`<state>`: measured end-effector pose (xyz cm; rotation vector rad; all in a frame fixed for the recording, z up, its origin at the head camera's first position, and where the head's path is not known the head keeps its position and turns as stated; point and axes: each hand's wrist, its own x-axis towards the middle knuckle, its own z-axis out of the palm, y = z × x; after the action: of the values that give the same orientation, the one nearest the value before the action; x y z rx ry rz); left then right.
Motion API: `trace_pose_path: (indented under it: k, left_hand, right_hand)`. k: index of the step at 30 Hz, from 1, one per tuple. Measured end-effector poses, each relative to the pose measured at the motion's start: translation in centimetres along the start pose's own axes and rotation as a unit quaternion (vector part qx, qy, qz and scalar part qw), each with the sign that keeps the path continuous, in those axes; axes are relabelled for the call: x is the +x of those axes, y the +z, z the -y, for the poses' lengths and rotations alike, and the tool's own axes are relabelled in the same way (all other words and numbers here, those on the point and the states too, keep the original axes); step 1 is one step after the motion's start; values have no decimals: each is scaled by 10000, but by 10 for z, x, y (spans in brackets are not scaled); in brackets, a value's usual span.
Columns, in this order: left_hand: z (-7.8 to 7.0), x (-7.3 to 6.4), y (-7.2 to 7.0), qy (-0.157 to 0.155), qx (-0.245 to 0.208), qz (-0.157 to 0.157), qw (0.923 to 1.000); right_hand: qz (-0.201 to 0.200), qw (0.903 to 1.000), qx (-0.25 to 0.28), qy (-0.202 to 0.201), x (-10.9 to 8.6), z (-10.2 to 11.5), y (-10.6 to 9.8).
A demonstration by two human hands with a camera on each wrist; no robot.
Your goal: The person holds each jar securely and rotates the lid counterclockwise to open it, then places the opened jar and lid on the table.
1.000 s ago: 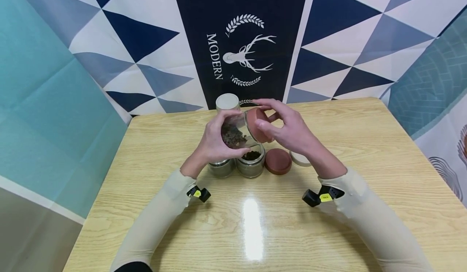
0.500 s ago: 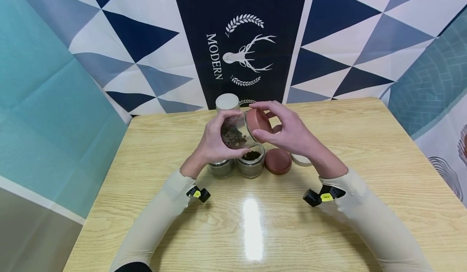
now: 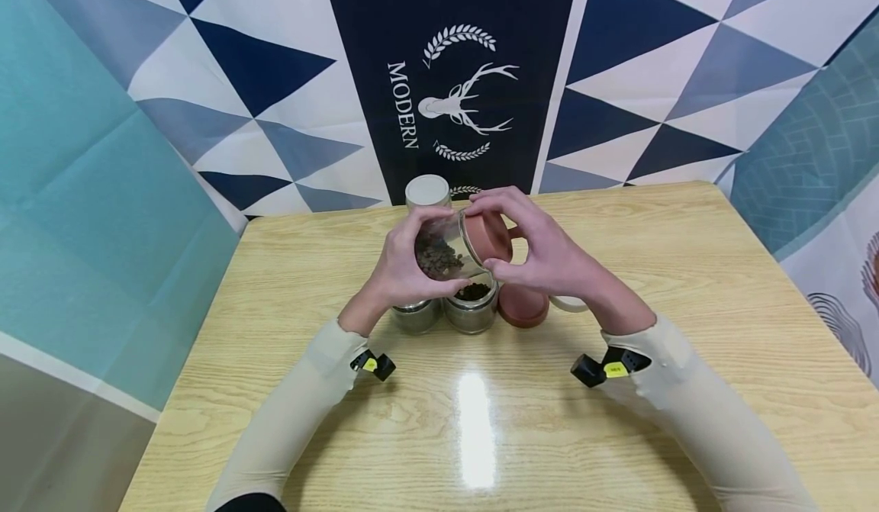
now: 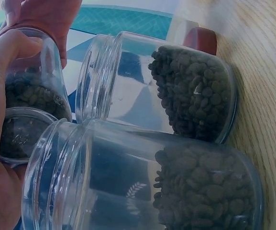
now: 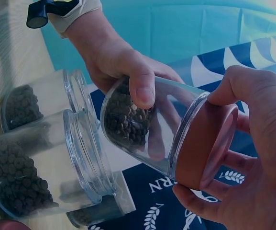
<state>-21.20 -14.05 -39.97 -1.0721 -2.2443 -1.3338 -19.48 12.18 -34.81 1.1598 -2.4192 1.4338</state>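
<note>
My left hand (image 3: 400, 264) grips a clear glass jar (image 5: 157, 120) around its body, thumb along the side. The jar lies tipped on its side in the air, dark flat pellets (image 5: 126, 117) gathered toward its base. On its mouth sits a reddish-brown screw lid (image 3: 491, 236), which my right hand (image 3: 549, 249) holds by the edge with thumb and fingers. Right below stand two glass jars without lids, a nearer right one (image 3: 471, 318) and a left one (image 3: 417, 318). Dark pellets fill about half of each in the left wrist view.
A second reddish-brown lid (image 3: 523, 307) lies on the wooden table (image 3: 330, 436) right of the jars, a white lid (image 3: 568, 304) beside it, partly behind my right wrist. At the back stands a jar with a white lid (image 3: 427, 190), close to the patterned wall cloth (image 3: 275, 146).
My right hand's fingers and thumb have shifted around the lid's edge, and the lid has turned slightly. My left hand and the jar have stayed in place.
</note>
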Motion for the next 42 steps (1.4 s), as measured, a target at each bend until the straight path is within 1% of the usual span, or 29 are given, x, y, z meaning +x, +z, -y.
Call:
trace_pose_path:
  k: [6,13,20,27,35,38,42]
  left_hand:
    - [-1,0,0,-22,-43,-8,10000]
    - [0,1,-1,-39,-96,-36,9999]
    - [0,1,-2,13,-148,-52,9999]
    - [2,0,-1,14,-223,-127,9997]
    - [0,-2,-2,-39,-359,-149,9992]
    - [2,-3,-2,-85,-376,-140,9992]
    - [4,-4,-2,-67,-376,-144,9992]
  right_hand:
    - [-49,9999,-104,-46,0,0,-1]
    - [-186,9997,-65,-163,0,0,-4]
    - [-230,9996,-44,-134,-2,-2,-5]
    - [-428,9987,-261,92,-15,-7,-12]
    - [-592,9963,-565,262,-33,-17,-23]
    - [-637,9954,-620,353,-39,-21,-27]
    - [-680,9948,-607,453,-47,-26,-31]
